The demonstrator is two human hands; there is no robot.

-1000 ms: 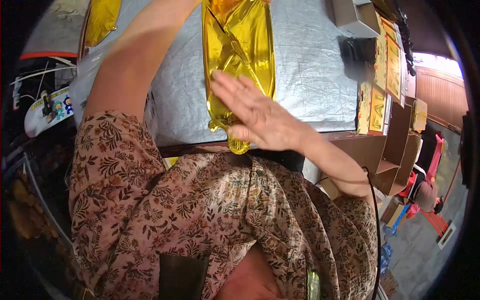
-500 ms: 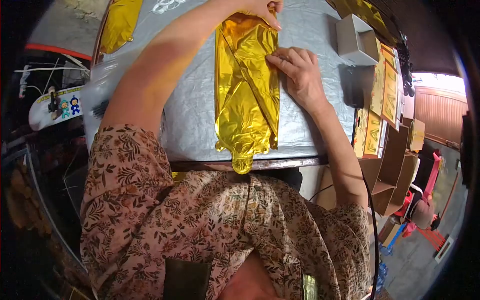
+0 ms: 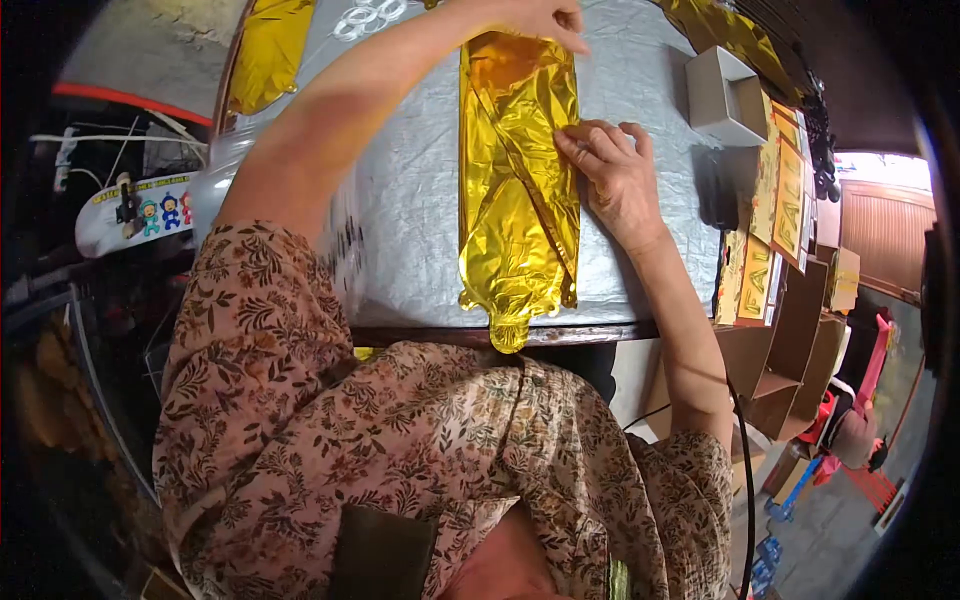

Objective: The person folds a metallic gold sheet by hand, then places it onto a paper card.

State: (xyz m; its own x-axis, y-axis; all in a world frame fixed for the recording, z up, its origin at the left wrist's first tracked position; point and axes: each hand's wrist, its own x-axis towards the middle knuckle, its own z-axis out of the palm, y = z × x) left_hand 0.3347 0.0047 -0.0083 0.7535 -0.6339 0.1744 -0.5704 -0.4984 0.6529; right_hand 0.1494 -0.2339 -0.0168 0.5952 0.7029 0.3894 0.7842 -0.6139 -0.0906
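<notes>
A gold foil balloon, flat and folded lengthwise, lies on the grey covered table. A diagonal fold crosses it, and its rounded tab overhangs the near table edge. My right hand is at its right edge, thumb and forefinger closed on the foil, the other fingers bent. My left hand reaches over the far end of the balloon at the top of the view. One of its digits extends down beside the upper right corner while others curl, and no object shows in it.
Another gold foil piece lies at the far left, near clear rings. More gold foil is at the back right. A white open box stands near yellow printed packs. Cardboard boxes are beyond the right edge.
The view has shifted, so the table and balloon appear farther right. My left hand has lifted slightly off the balloon's upper right corner. My right hand stays at its right edge.
</notes>
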